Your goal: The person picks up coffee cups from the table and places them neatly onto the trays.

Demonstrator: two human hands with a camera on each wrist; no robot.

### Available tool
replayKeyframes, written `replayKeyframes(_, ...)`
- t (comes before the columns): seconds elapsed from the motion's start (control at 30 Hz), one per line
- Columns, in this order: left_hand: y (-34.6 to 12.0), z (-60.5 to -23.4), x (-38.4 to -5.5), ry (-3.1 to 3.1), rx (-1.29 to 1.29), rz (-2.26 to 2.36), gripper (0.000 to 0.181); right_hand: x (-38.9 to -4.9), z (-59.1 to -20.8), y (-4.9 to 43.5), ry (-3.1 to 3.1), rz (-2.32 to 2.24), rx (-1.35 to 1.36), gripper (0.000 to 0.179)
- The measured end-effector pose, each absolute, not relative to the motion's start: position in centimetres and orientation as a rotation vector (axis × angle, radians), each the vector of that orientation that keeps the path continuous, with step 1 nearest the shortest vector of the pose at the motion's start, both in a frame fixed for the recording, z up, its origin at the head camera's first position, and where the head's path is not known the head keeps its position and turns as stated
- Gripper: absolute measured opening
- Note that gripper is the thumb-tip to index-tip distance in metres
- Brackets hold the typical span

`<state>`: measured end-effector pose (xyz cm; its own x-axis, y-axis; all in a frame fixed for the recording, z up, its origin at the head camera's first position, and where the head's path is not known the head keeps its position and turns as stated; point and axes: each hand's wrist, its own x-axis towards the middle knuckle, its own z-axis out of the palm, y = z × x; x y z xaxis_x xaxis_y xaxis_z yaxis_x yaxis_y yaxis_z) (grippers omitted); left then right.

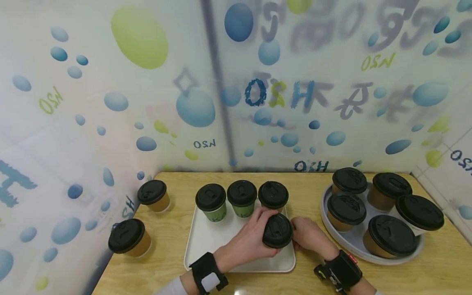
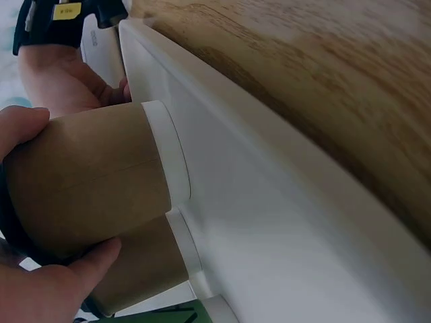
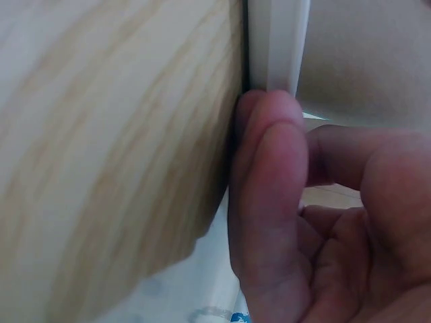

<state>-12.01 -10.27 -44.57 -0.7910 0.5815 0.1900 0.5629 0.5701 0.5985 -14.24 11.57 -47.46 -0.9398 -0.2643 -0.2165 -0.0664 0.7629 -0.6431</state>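
Observation:
My left hand (image 1: 246,242) grips a brown paper cup (image 2: 87,171) with a black lid (image 1: 277,231) at the right side of a white tray (image 1: 210,248). The thumb and fingers wrap its sides, and its white base is right at the tray's surface. Behind it on the tray stand two green cups (image 1: 214,214) and another brown cup (image 2: 145,262), all black-lidded. My right hand (image 1: 311,235) is at the tray's right edge. Up close in the right wrist view, its curled fingers (image 3: 273,168) pinch the tray's rim (image 3: 281,47).
A round grey tray (image 1: 326,213) on the right carries several lidded cups. Two more brown cups (image 1: 141,246) stand on the wooden table (image 1: 166,262) at the left. A patterned curtain (image 1: 177,155) encloses the back and sides.

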Motion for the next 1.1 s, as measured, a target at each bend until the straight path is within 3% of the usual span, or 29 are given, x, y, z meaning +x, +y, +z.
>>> replayKeyframes(0.2,-10.4,-44.7,-12.0,2.761,0.999,1.048,0.092,-14.2,-47.4,11.5,2.670,-0.961,-0.266,0.026)
replayKeyframes(0.47,-11.5,-43.9,-10.8,2.757,0.917,1.021,0.110,-14.2,-47.3,11.5,2.651,-0.953,-0.255,0.026)
replayKeyframes(0.8,-15.7,-40.9,-10.0,2.901,0.995,1.193,0.069,-14.1,-47.2,11.4,2.655,-0.962,-0.247,0.025)
replayKeyframes(1.1,-20.4,-37.3,-11.4,3.196,1.137,1.417,0.057,-14.2,-47.3,11.4,2.652,-0.960,-0.233,0.026)
